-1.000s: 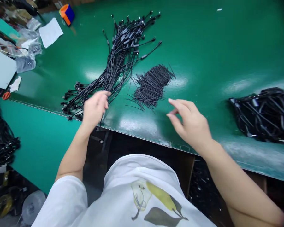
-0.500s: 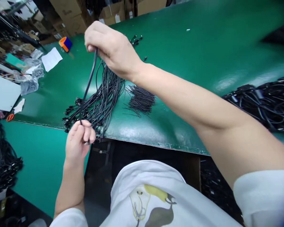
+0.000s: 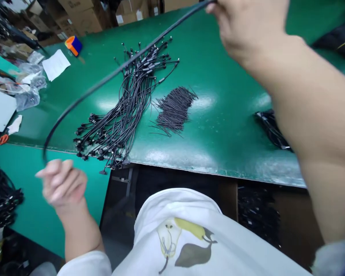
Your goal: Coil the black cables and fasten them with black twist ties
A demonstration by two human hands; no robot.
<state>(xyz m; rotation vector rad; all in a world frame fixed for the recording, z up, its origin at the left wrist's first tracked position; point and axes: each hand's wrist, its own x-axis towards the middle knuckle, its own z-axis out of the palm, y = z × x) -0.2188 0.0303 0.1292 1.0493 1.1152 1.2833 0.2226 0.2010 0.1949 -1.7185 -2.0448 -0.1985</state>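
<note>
A black cable (image 3: 103, 81) arcs across the view between my two hands, above the green table. My left hand (image 3: 65, 183), low on the left, is closed around its lower end. My right hand (image 3: 247, 28), raised at the top and cut by the frame edge, is closed on the other end; that end is hidden. Below the held cable lies a loose bundle of black cables (image 3: 132, 111) with small plugs. Just right of the bundle is a pile of short, thin black ties (image 3: 175, 109).
A dark bagged bundle (image 3: 271, 128) sits by my right forearm. More black cables (image 3: 2, 195) hang over a lower green surface (image 3: 54, 203) at left. Farther back are an orange-and-blue tape roll (image 3: 74, 46), white paper (image 3: 56, 65), plastic bags (image 3: 28, 97) and cardboard boxes (image 3: 83, 17).
My right hand has swung right and up, while my left hand has moved left and down. The cable between them now spans much wider, and more of the bundle shows.
</note>
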